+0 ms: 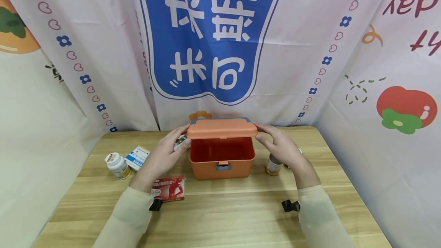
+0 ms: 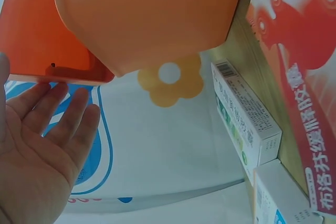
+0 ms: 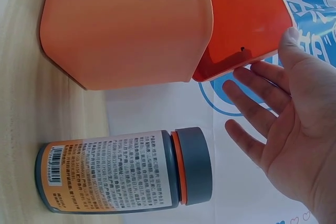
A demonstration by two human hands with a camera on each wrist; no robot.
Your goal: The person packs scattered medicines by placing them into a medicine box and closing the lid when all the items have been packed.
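An orange storage box (image 1: 203, 169) stands at the back of the table with its lid (image 1: 222, 128) partly raised. Its red inside shows under the lid, and a grey latch (image 1: 223, 167) is on the front wall. My left hand (image 1: 165, 156) holds the lid's left end, thumb toward the front and fingertips along the edge. At the opposite end my right hand (image 1: 284, 148) holds the lid too; in the right wrist view its thumb and fingertips meet the lid's rim (image 3: 247, 59). Both palms are bare of any other thing.
Left of the box are a red medicine box (image 1: 172, 190), a blue-and-white box (image 1: 137, 157), a white bottle (image 1: 118, 167) and a small green-and-white box (image 2: 244, 114). Beside its right side stands a grey-capped bottle (image 3: 115, 174). A patterned curtain (image 1: 293, 68) hangs behind.
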